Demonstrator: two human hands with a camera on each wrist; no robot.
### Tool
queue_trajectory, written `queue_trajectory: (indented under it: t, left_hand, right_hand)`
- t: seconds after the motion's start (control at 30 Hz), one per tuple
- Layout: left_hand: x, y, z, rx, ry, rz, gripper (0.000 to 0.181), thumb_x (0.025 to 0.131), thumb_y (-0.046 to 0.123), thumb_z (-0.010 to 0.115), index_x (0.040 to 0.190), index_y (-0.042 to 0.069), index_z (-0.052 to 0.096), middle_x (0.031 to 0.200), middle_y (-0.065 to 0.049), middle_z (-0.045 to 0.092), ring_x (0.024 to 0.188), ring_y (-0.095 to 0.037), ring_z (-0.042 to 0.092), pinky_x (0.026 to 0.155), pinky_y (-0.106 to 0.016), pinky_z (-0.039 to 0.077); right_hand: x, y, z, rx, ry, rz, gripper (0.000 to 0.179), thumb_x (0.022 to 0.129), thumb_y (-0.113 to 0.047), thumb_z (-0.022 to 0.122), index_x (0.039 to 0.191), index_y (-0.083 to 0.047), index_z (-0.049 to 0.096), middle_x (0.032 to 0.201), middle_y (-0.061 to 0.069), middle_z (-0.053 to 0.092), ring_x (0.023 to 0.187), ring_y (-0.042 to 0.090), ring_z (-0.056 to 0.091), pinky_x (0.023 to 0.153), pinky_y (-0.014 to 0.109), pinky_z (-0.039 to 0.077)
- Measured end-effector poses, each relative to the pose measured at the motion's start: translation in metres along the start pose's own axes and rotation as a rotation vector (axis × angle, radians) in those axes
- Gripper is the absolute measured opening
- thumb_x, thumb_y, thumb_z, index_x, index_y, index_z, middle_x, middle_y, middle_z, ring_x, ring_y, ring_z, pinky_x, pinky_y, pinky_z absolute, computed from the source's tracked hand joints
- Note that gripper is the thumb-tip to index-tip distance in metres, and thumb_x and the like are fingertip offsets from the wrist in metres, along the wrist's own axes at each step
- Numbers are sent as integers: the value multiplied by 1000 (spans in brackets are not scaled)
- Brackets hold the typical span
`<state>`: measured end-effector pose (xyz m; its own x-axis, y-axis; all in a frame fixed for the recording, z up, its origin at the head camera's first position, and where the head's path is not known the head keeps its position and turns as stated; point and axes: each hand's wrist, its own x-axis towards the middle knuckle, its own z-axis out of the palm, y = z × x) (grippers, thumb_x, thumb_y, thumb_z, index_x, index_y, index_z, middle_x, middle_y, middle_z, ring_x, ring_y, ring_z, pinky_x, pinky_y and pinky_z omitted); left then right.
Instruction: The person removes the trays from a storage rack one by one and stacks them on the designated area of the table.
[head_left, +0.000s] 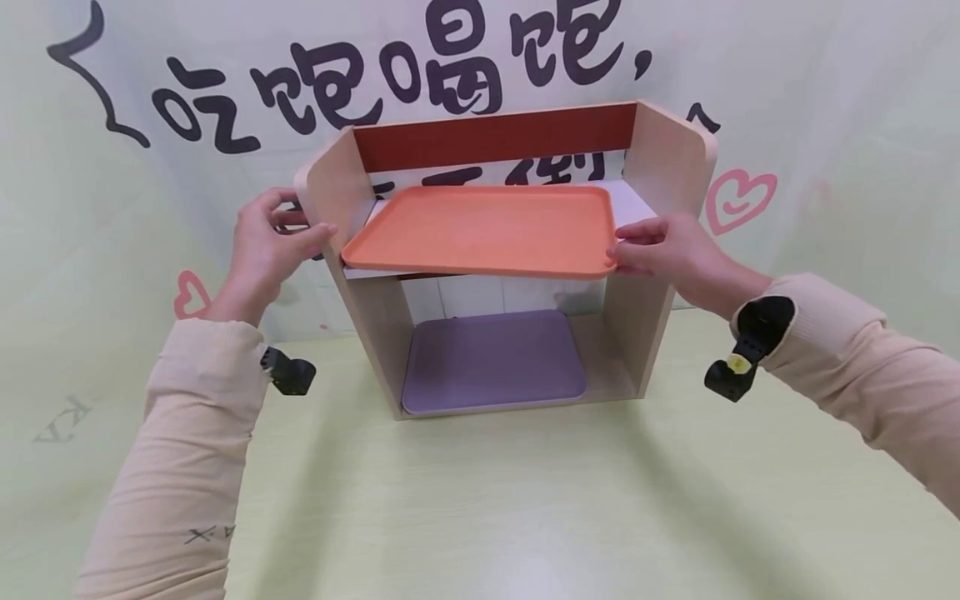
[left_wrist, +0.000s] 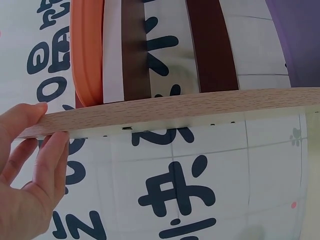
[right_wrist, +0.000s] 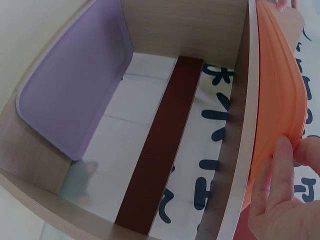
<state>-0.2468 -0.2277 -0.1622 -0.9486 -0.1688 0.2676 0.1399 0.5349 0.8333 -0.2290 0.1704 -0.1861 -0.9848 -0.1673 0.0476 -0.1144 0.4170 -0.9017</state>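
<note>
An orange tray [head_left: 487, 229] lies on the upper board of a small wooden shelf unit [head_left: 375, 333], its front edge reaching the front of that board. My right hand [head_left: 678, 254] pinches the tray's right edge; in the right wrist view its fingers [right_wrist: 280, 175] press against the tray's underside. At the unit's upper left, my left hand [head_left: 266, 242] grips the side panel [head_left: 337, 183], with the thumb on one face and the fingers on the other, as the left wrist view shows. A purple tray [head_left: 495, 358] rests on the lower level.
The unit stands on a pale table [head_left: 525, 492] against a white cloth backdrop [head_left: 810, 100] with dark lettering and pink hearts. A red-brown board [head_left: 495, 137] spans the top back. Both wrists carry black cameras.
</note>
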Motion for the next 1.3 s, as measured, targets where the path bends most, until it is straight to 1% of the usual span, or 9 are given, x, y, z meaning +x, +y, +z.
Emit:
queue_trajectory:
  t: [0.2, 0.43, 0.57, 0.67, 0.73, 0.83, 0.97, 1.1, 1.3]
  left_hand:
    - [-1, 0, -1, 2, 3, 0, 55, 78, 26, 66, 127, 14, 44, 114, -12, 48, 96, -21, 54, 74, -26, 50]
    - [-1, 0, 0, -4, -1, 0, 53, 79, 26, 66, 126, 14, 44, 113, -12, 48, 96, -21, 53, 76, -28, 50]
    - [-1, 0, 0, -8, 1, 4, 53, 78, 25, 66, 126, 13, 44, 113, -12, 48, 96, -21, 53, 70, -22, 51]
    - [-1, 0, 0, 0, 1, 8, 54, 79, 26, 66, 126, 13, 44, 113, -12, 48, 96, -22, 53, 72, -25, 51]
    - [-1, -1, 0, 9, 0, 8, 54, 79, 26, 66, 126, 13, 44, 113, -12, 48, 96, -21, 53, 75, -27, 50]
    - [-1, 0, 0, 6, 0, 12, 53, 78, 25, 66, 125, 13, 44, 112, -12, 49, 94, -20, 54, 75, -27, 50]
    - [-2, 1, -2, -11, 5, 17, 53, 78, 24, 67, 125, 12, 45, 108, -11, 50, 91, -18, 55, 68, -22, 51]
    - [-3, 1, -3, -2, 4, 13, 53, 78, 24, 67, 125, 12, 45, 107, -10, 50, 90, -18, 55, 71, -24, 51]
    - [-3, 0, -1, 5, 1, 12, 54, 78, 25, 67, 125, 12, 45, 110, -12, 50, 94, -20, 55, 72, -24, 51]
  right_hand:
    - [-11, 1, 5, 62, 5, -8, 51, 83, -23, 62, 125, 3, 47, 99, 8, 63, 84, 12, 63, 85, 29, 44]
    - [-26, 2, 8, 157, -8, 4, 52, 84, -23, 60, 126, 3, 44, 97, 2, 64, 87, 10, 62, 86, 26, 43]
    - [-30, 4, 10, 201, -12, -18, 53, 84, -20, 61, 126, 6, 42, 99, 3, 62, 87, 9, 62, 83, 25, 44]
    - [-30, 5, 10, 208, -18, -33, 55, 83, -20, 61, 126, 7, 41, 100, 4, 62, 86, 8, 62, 83, 25, 45]
    - [-31, 6, 9, 163, -18, -39, 55, 84, -22, 61, 127, 7, 41, 102, 6, 61, 86, 8, 62, 82, 24, 46]
    - [-32, 6, 6, 23, -10, -66, 54, 85, -27, 59, 127, 2, 43, 107, 9, 59, 91, 10, 59, 82, 23, 47]
    - [-29, 4, 1, -146, -1, -114, 53, 86, -33, 56, 128, -3, 45, 116, 14, 54, 101, 21, 53, 85, 31, 46]
    - [-19, 3, -5, -196, -3, -123, 56, 86, -32, 57, 130, -1, 41, 120, 17, 49, 107, 29, 49, 89, 43, 42]
    - [3, 4, -16, -258, -37, -99, 59, 85, -33, 57, 132, -1, 38, 124, 19, 44, 110, 35, 44, 91, 50, 39]
